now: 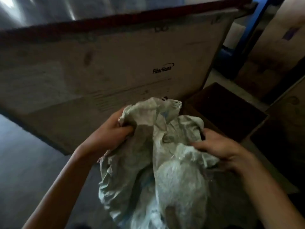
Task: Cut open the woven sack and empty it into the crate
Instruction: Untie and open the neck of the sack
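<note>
Held the woven sack [165,162] low and centre, crumpled and close to the body, just in front of a dark open-topped box [226,109]. Judged that box to be the crate, though too dim to be sure. Clenched the left hand [113,131] round a bunched fold at the sack's upper left edge. Dug the curled fingers of the right hand [219,146] into the cloth on the right side.

Looked soft and limp, creasing freely wherever gripped. Showed a thin, faintly glossy weave, probably slippery under a loose hold. Bulged round in the lower part, which suggested contents inside and the weight sitting low. Would likely sag and shift when tipped. Best taken in gathered fistfuls near the corners or the bottom seam rather than by flat cloth.

Could not make out any cut or opening, nor any blade. Could not tell what filled the bulge. Lost the sack's lower end past the bottom edge of the view. Saw nothing inside the dark box but black. Read "FiberHome" on a tall cardboard panel [115,71] standing behind — all else around it blurred and dim.
</note>
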Action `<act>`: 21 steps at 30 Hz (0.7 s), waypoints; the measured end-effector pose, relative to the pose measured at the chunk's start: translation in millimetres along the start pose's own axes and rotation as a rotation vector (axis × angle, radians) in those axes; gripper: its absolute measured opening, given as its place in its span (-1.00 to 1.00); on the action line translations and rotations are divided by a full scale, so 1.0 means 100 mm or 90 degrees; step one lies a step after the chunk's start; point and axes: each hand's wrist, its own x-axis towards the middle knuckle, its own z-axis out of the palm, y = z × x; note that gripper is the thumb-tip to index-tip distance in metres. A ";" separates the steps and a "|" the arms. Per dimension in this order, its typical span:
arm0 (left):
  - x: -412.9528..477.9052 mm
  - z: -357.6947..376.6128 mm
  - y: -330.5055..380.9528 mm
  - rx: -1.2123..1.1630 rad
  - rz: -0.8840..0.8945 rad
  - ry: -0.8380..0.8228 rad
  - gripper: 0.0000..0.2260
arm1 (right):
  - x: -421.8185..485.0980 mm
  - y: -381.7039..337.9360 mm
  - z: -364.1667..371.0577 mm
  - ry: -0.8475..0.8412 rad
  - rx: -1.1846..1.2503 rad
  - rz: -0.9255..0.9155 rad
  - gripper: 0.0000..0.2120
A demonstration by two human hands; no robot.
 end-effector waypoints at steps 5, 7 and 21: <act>-0.87 -0.28 1.10 -0.400 -0.229 0.076 -0.62 | -1.10 -0.43 -0.09 0.147 0.159 0.113 -0.74; -1.15 -0.27 1.55 -0.337 -0.305 0.186 -0.55 | -1.65 -0.66 -0.12 0.227 0.220 0.126 -0.84; -2.52 -0.51 3.08 0.504 -0.343 -0.128 -0.48 | -3.89 -0.81 -0.31 0.260 -0.003 0.093 -0.52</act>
